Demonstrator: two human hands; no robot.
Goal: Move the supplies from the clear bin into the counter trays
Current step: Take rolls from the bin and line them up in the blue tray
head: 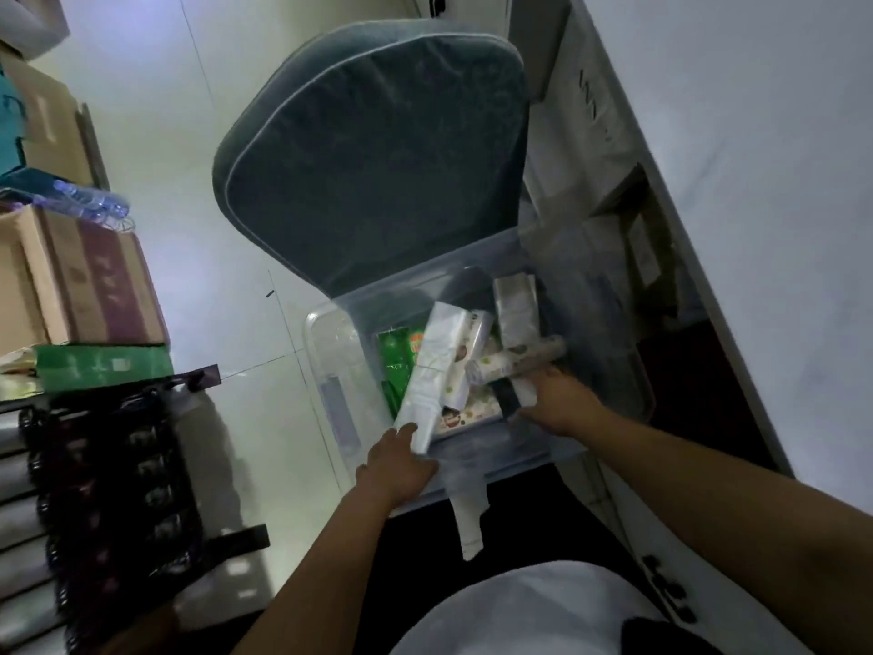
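A dim room with a pale tiled floor (pixel 198 148) under cool, weak light. A grey-green cushioned chair seat (pixel 373 163) with light piping sits mid-scene. Left of the chair, cardboard boxes (pixel 80 281) are stacked, with a clear plastic bottle (pixel 92 203) lying on top and a green box (pixel 104 366) below. Right of the chair runs a white counter (pixel 756 205).

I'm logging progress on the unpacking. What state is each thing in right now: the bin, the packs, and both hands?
clear bin: open, no lid on it, still holding supplies
long white pack: tilted, one end lifted over the bin's near rim
left hand: grips the long white pack's lower end
right hand: holds packs inside the bin
green packets: lying in the bin
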